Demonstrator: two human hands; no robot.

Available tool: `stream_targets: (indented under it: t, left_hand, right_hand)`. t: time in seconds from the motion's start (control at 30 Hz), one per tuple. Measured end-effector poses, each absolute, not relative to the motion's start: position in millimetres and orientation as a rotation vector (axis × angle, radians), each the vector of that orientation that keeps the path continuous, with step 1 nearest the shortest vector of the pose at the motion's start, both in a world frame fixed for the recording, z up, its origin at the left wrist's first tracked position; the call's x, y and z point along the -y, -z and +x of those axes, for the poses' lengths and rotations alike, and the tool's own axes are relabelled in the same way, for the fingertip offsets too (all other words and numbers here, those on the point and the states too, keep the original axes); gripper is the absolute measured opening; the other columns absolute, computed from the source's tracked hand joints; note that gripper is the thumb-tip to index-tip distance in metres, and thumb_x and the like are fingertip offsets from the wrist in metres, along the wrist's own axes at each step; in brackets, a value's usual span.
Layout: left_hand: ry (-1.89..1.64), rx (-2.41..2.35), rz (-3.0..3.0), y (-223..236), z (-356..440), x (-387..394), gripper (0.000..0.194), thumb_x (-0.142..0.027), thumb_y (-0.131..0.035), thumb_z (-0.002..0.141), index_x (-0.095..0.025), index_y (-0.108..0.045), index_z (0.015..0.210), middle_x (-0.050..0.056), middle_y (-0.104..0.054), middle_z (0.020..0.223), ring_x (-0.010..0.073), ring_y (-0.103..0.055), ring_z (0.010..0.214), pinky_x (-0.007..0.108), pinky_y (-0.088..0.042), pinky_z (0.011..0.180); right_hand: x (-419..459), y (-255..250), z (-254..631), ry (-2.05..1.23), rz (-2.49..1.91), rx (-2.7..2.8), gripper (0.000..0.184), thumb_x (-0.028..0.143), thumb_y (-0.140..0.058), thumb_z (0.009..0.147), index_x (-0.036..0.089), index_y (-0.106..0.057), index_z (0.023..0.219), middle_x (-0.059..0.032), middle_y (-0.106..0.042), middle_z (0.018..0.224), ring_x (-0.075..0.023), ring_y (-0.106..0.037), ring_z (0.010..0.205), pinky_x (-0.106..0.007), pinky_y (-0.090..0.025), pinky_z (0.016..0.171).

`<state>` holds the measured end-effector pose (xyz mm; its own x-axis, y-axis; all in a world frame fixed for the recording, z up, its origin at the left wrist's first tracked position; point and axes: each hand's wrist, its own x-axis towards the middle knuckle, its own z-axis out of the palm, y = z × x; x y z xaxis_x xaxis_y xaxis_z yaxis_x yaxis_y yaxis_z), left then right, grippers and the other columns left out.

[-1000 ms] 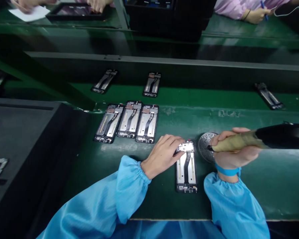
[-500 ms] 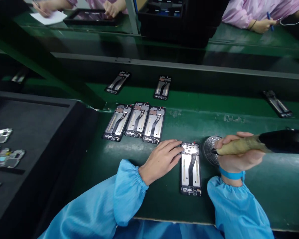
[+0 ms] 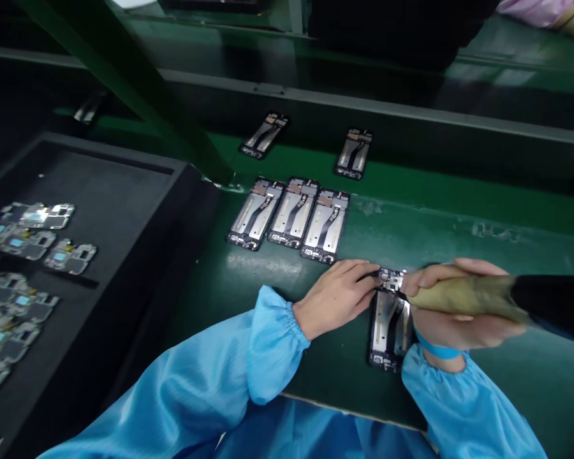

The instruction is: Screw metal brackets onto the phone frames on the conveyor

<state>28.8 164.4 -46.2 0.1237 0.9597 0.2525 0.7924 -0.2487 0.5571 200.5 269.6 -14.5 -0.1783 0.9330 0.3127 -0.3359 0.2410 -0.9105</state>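
Left of the left hand [image 3: 337,296] sits a black tray [image 3: 115,185] of small circuit boards [image 3: 71,256] — four in its upper group, the lower cluster cut off by the picture's edge. Beyond that hand lie three phones [image 3: 291,213] in a close row, and two more phones [image 3: 354,153] farther off. The uncovered phone [image 3: 385,325] lies on the bench between the hands. The left hand, palm down, has bent fingertips at its upper left edge; whether they grip, I cannot tell. The right hand [image 3: 459,331] is wrapped round a screwdriver [image 3: 473,296], held slanting, tip over the phone's upper part.
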Motion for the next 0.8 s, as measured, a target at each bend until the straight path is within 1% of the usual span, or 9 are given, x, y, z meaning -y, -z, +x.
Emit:
stream_targets:
  t: [0.1,0.33,0.43,0.5,0.57,0.63,0.67,0.73,0.8]
  left_hand:
    - [-0.822,-1.702,2.125,44.9,29.6,-163.9,0.024,-0.025,-0.06,0.115,-0.018,-0.074,0.133,0.011,-0.072,0.152,0.0274,-0.065,0.146,0.046,-0.058,0.121]
    - [-0.795,-1.696,2.113,44.6,28.2,-166.1,0.024,-0.024,-0.062,0.114,-0.02,-0.074,0.135,0.011,-0.071,0.153,0.0275,-0.064,0.147,0.047,-0.058,0.121]
    - [-0.823,-1.726,2.125,44.3,29.6,-165.0,0.023,-0.025,-0.059,0.115,-0.018,-0.075,0.131,0.012,-0.072,0.149,0.0277,-0.065,0.144,0.045,-0.058,0.12]
    - [-0.848,-1.645,2.22,43.3,36.0,-159.2,0.023,-0.031,-0.059,0.116,-0.016,-0.077,0.121,0.014,-0.076,0.138,0.028,-0.069,0.135,0.042,-0.059,0.115]
    - [-0.815,-1.419,2.403,41.9,45.6,-150.2,0.029,-0.042,-0.064,0.114,-0.016,-0.077,0.115,0.013,-0.078,0.127,0.027,-0.073,0.123,0.041,-0.058,0.112]
    - [-0.706,-1.238,2.546,40.6,53.3,-143.8,0.036,-0.054,-0.07,0.109,-0.019,-0.077,0.119,0.01,-0.077,0.126,0.0259,-0.074,0.116,0.041,-0.056,0.114]
    - [-0.648,-1.234,2.577,39.9,54.8,-144.2,0.037,-0.055,-0.073,0.108,-0.02,-0.076,0.122,0.01,-0.077,0.127,0.0258,-0.074,0.117,0.042,-0.054,0.116]
    - [-0.566,-1.382,2.571,37.9,52.2,-156.7,0.029,-0.045,-0.075,0.108,-0.021,-0.075,0.124,0.01,-0.074,0.132,0.0268,-0.072,0.123,0.045,-0.05,0.122]
    - [-0.527,-1.591,2.519,35.3,45.9,-185.9,0.019,-0.025,-0.07,0.11,-0.02,-0.076,0.127,0.012,-0.072,0.135,0.028,-0.068,0.13,0.048,-0.048,0.123]
  right_hand:
    - [-266.5,17.5,195.2,-1.236,-0.562,1.32,0.059,0.081,-0.056,0.098,0.027,-0.073,0.116,-0.0011,-0.074,0.072,-0.0239,-0.067,0.053,-0.044,-0.06,0.054]
    - [-269.7,24.3,195.5,-1.294,-0.541,1.324,0.045,0.059,-0.042,0.106,0.028,-0.073,0.115,-0.0013,-0.074,0.072,-0.0231,-0.066,0.053,-0.042,-0.058,0.054]
    - [-263.2,25.3,184.5,-1.264,-0.5,1.307,0.048,0.068,-0.046,0.103,0.03,-0.075,0.108,0.0006,-0.071,0.069,-0.021,-0.062,0.048,-0.038,-0.055,0.049]
    - [-260.5,23.5,179.7,-1.268,-0.502,1.29,0.048,0.074,-0.056,0.098,0.031,-0.075,0.104,0.0022,-0.069,0.067,-0.0201,-0.06,0.046,-0.037,-0.053,0.046]
    - [-263.5,19.4,182.3,-1.273,-0.534,1.288,0.05,0.078,-0.061,0.095,0.031,-0.075,0.107,0.0027,-0.069,0.066,-0.0201,-0.06,0.045,-0.037,-0.053,0.045]
    - [-273.4,14.0,193.8,-1.195,-0.562,1.263,0.057,0.082,-0.057,0.095,0.03,-0.074,0.113,0.0016,-0.069,0.067,-0.0211,-0.061,0.046,-0.039,-0.055,0.046]
    - [-280.1,11.4,202.0,-1.106,-0.578,1.237,0.06,0.083,-0.054,0.096,0.029,-0.074,0.114,0.001,-0.069,0.067,-0.0213,-0.061,0.047,-0.039,-0.055,0.046]
    - [-294.3,7.6,219.5,-0.931,-0.633,1.167,0.063,0.084,-0.053,0.095,0.028,-0.074,0.112,0.0001,-0.067,0.066,-0.021,-0.059,0.046,-0.04,-0.055,0.046]
    - [-305.5,6.7,233.3,-0.863,-0.709,1.107,0.063,0.085,-0.058,0.091,0.027,-0.074,0.107,0.0006,-0.064,0.063,-0.0198,-0.056,0.044,-0.038,-0.051,0.043]
